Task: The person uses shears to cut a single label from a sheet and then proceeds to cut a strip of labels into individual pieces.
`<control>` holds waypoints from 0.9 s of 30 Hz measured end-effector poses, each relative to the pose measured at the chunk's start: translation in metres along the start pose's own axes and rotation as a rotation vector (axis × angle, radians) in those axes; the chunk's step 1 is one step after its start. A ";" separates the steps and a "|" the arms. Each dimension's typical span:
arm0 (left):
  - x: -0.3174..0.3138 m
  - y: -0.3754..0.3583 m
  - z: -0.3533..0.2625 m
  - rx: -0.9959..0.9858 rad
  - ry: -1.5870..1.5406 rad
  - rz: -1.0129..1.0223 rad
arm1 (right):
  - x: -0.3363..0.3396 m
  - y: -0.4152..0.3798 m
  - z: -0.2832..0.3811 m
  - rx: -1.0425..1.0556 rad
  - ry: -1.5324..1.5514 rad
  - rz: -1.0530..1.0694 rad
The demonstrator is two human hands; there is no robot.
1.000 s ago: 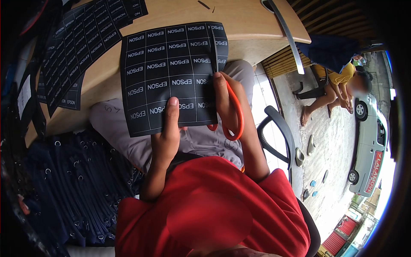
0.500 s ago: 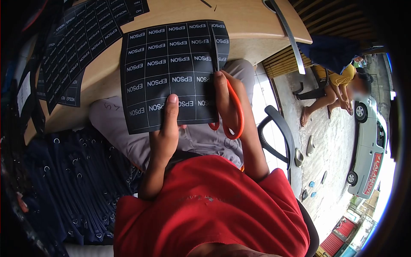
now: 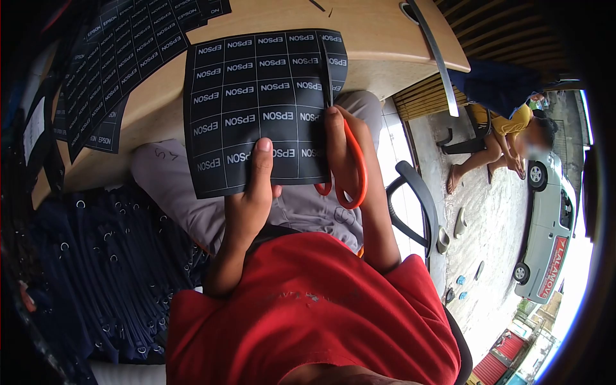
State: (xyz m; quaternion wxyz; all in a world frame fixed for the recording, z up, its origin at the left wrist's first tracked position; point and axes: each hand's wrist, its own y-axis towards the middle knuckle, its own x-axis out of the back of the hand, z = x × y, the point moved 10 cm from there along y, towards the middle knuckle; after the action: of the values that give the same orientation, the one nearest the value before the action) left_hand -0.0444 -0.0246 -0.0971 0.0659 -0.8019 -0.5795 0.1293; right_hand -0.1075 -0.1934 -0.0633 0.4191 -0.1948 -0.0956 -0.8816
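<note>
A black sheet (image 3: pixel 240 115) printed with a grid of white EPSON labels is held up over my lap, in front of the table edge. My left hand (image 3: pixel 252 192) grips its lower edge, thumb on the printed face and fingers behind. Scissors with orange handles (image 3: pixel 360 173) are in my right hand (image 3: pixel 346 151), whose thumb lies near the pivot. Their dark blades point away from me along the line between the last two label columns at the sheet's right side. The narrow right-hand strip bends slightly away beyond the blades.
More black EPSON sheets (image 3: pixel 131 58) overlap at the table's left, some hanging over its edge. A metal strip (image 3: pixel 436 61) sticks out past the right corner of the wooden table (image 3: pixel 372 38). Dark blue straps with metal rings (image 3: pixel 122 269) hang at lower left. A person (image 3: pixel 504 135) sits outside near a van (image 3: pixel 550 224).
The sheet, both hands and the scissors sit very slightly farther right in view. The blades stay at the same column line, and both grips are unchanged.
</note>
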 end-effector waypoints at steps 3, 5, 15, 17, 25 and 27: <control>0.004 0.001 0.004 0.036 0.024 -0.016 | 0.000 0.000 0.000 -0.009 -0.023 0.001; 0.003 0.002 0.006 0.032 0.029 0.010 | 0.000 0.000 0.001 -0.003 -0.042 -0.001; 0.001 0.002 -0.002 -0.047 0.009 0.033 | 0.000 -0.001 0.003 0.005 -0.047 -0.004; -0.001 0.001 -0.002 -0.046 0.006 0.048 | 0.001 -0.001 0.005 0.030 -0.063 -0.014; -0.002 0.003 0.002 -0.036 -0.030 0.058 | -0.002 -0.001 0.003 0.011 -0.026 0.008; -0.002 0.002 0.002 -0.041 -0.033 0.067 | -0.003 -0.001 0.001 0.002 -0.040 0.020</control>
State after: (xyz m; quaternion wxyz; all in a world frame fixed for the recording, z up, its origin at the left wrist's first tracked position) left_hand -0.0434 -0.0271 -0.0992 0.0356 -0.8197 -0.5561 0.1330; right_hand -0.1065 -0.1907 -0.0635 0.4259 -0.2130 -0.1032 -0.8732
